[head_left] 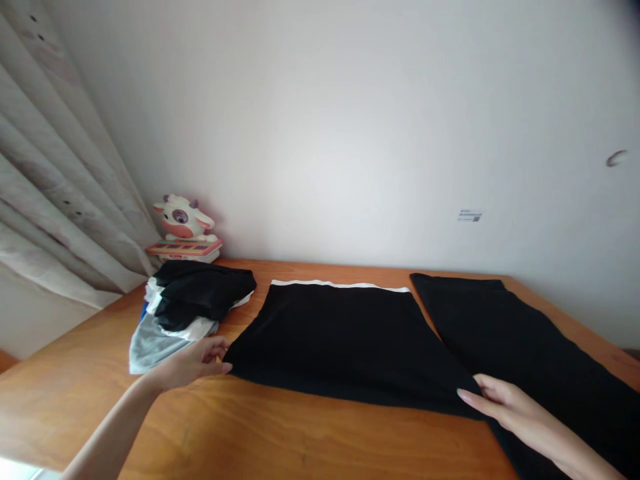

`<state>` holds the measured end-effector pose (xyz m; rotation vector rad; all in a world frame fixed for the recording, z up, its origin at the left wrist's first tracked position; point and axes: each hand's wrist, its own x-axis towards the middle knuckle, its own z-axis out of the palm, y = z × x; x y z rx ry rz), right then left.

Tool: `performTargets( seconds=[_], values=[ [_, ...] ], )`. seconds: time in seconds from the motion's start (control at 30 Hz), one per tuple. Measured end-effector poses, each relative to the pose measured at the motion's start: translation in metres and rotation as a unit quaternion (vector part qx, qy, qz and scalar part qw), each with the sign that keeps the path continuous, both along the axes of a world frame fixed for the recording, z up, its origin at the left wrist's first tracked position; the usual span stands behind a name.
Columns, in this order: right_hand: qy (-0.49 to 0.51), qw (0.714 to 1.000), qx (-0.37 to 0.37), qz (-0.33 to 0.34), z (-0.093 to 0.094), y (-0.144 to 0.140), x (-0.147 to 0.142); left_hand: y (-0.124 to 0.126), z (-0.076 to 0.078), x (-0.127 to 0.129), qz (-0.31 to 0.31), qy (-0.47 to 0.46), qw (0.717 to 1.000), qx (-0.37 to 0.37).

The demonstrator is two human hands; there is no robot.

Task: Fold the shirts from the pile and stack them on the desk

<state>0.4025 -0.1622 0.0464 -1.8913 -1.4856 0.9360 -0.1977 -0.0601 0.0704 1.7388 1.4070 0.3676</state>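
A black garment [340, 340], shaped like a skirt with a white band along its far edge, lies spread on the wooden table. My left hand [195, 363] pinches its near left corner between thumb and fingers. At the near right corner, my right hand [500, 400] grips the cloth with the thumb on top. Between the two hands the near edge runs fairly straight. Right of it lies another black garment [535, 347], long and laid flat, partly beneath my right hand and forearm.
Behind my left hand sits a heap of clothes, with a black cloth [200, 293] on top and a grey cloth [155, 343] below. A cow-shaped toy keyboard [185, 230] stands at the back left, near the curtain [55, 153]. A wall [340, 133] borders the table [280, 433].
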Motion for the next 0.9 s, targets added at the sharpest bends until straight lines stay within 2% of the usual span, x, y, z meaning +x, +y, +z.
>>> performTargets(
  seconds=[0.1,0.17,0.23,0.3,0.37,0.43,0.5,0.57,0.63,0.73,0.83,0.9],
  values=[
    [-0.017,0.998,-0.052,0.044,-0.007,-0.025,0.008,-0.019,0.009,-0.017,0.027,0.027,0.999,-0.008],
    [-0.059,0.994,-0.077,0.059,-0.011,-0.043,0.01,-0.034,0.018,-0.024,0.026,0.089,0.995,-0.03],
    [-0.116,0.989,-0.075,0.043,-0.013,-0.055,0.004,-0.047,0.028,-0.02,0.023,0.16,0.986,-0.029],
    [-0.158,0.987,-0.027,0.013,-0.012,-0.053,-0.014,-0.054,0.034,0.001,0.031,0.227,0.973,0.04],
    [-0.181,0.982,0.053,0.018,-0.009,-0.037,-0.047,-0.053,0.033,0.043,0.019,0.266,0.951,0.159],
    [-0.194,0.969,0.13,0.074,-0.004,-0.008,-0.093,-0.042,0.025,0.099,-0.048,0.233,0.942,0.236],
    [-0.214,0.953,0.181,0.113,-0.001,0.026,-0.142,-0.023,0.012,0.16,-0.094,0.218,0.936,0.261],
    [-0.249,0.943,0.177,0.131,-0.001,0.061,-0.186,-0.001,-0.005,0.213,-0.112,0.226,0.933,0.258],
    [-0.271,0.948,0.122,0.11,-0.007,0.089,-0.216,0.018,-0.023,0.248,-0.082,0.243,0.936,0.241],
    [-0.278,0.953,0.092,0.076,-0.025,0.114,-0.231,0.038,-0.051,0.266,-0.016,0.263,0.933,0.245],
    [-0.306,0.947,0.083,0.043,-0.042,0.124,-0.218,0.048,-0.07,0.253,0.019,0.267,0.92,0.287],
    [-0.331,0.941,0.058,0.019,-0.049,0.129,-0.198,0.054,-0.075,0.234,0.052,0.292,0.908,0.296]
  ],
)
